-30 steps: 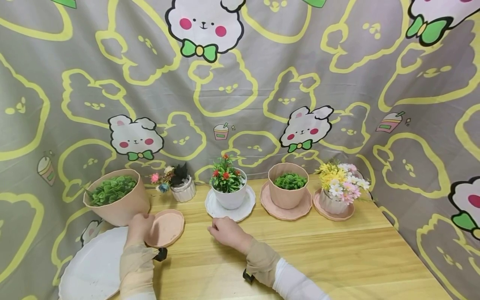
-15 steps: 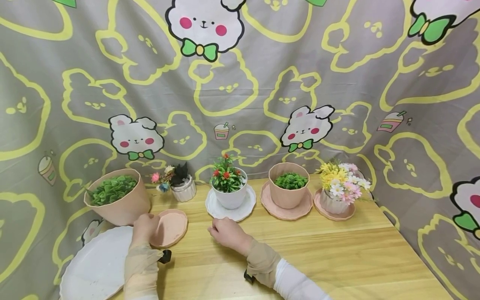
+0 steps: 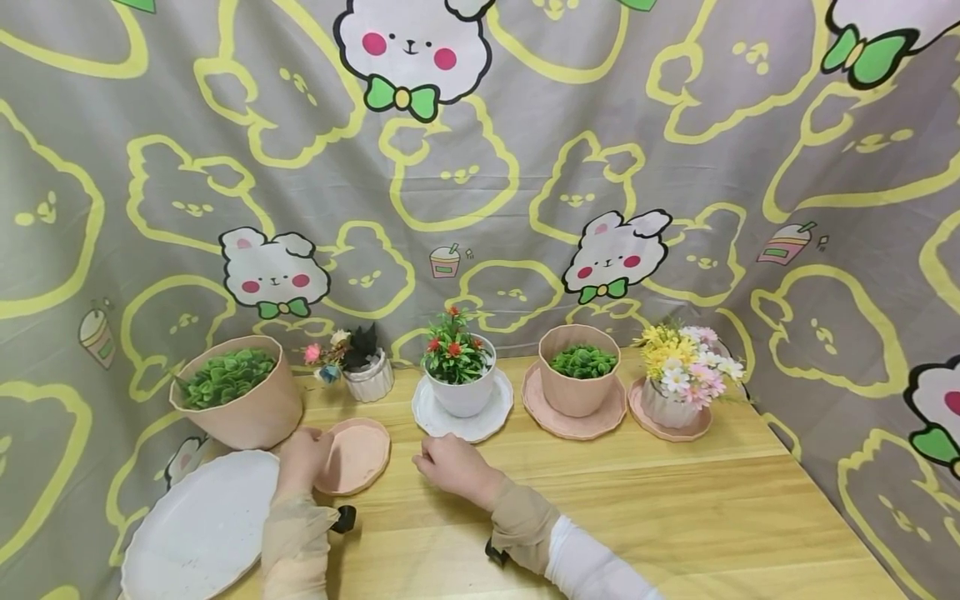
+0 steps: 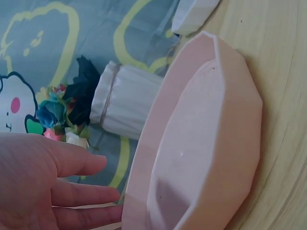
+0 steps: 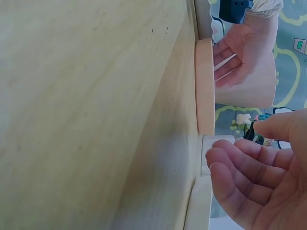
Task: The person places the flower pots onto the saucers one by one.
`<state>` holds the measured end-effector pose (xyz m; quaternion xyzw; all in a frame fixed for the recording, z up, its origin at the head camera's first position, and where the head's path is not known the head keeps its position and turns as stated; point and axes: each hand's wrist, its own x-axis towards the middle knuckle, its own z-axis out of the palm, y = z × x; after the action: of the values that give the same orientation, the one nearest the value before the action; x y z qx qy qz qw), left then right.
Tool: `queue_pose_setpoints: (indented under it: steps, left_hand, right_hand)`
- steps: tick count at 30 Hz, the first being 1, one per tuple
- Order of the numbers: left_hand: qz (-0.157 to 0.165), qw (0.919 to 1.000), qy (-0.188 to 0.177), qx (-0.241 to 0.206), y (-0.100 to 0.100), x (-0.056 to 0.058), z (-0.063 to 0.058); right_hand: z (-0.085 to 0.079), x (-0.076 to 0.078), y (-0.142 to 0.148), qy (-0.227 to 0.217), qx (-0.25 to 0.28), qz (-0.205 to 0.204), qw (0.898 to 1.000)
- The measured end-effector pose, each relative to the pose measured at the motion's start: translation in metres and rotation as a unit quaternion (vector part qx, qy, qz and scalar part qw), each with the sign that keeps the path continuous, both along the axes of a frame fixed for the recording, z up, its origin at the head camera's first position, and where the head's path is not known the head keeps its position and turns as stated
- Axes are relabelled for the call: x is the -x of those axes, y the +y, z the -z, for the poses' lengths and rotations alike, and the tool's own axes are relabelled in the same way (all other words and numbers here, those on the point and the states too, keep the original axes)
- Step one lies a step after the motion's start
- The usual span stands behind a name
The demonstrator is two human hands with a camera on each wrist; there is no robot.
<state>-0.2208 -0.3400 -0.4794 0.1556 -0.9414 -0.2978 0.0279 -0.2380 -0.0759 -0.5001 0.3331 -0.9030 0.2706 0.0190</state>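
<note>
A small pink saucer (image 3: 356, 457) lies on the table at the left, its raised rim facing my left hand (image 3: 304, 460). In the left wrist view the fingers of that hand (image 4: 57, 184) are straight, their tips at the saucer's (image 4: 192, 143) edge; whether they press it I cannot tell. My right hand (image 3: 459, 472) rests in front of the white saucer (image 3: 491, 427), its fingers loosely curled around nothing in the right wrist view. Behind the pink saucer stands a small white pot (image 3: 371, 379) with pink, cream and blue flowers, on no saucer.
A big pink pot (image 3: 262, 408) of green leaves and a large white tray (image 3: 195, 533) stand at the left. Along the back are a white pot (image 3: 461, 398), a pink pot (image 3: 577, 393) and a flower pot (image 3: 666, 408), each on a saucer. A patterned curtain hangs behind.
The small pink saucer has slid to the right along the table, with my left hand moving alongside it. My right hand has stayed in place.
</note>
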Motion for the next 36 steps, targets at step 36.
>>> queue_pose_setpoints:
  steps: [36]
  left_hand:
    - [0.018,0.9993,-0.030,-0.014,0.028,-0.013,-0.009]
  right_hand:
    - [0.016,0.012,-0.015,-0.223,0.106,0.013,0.969]
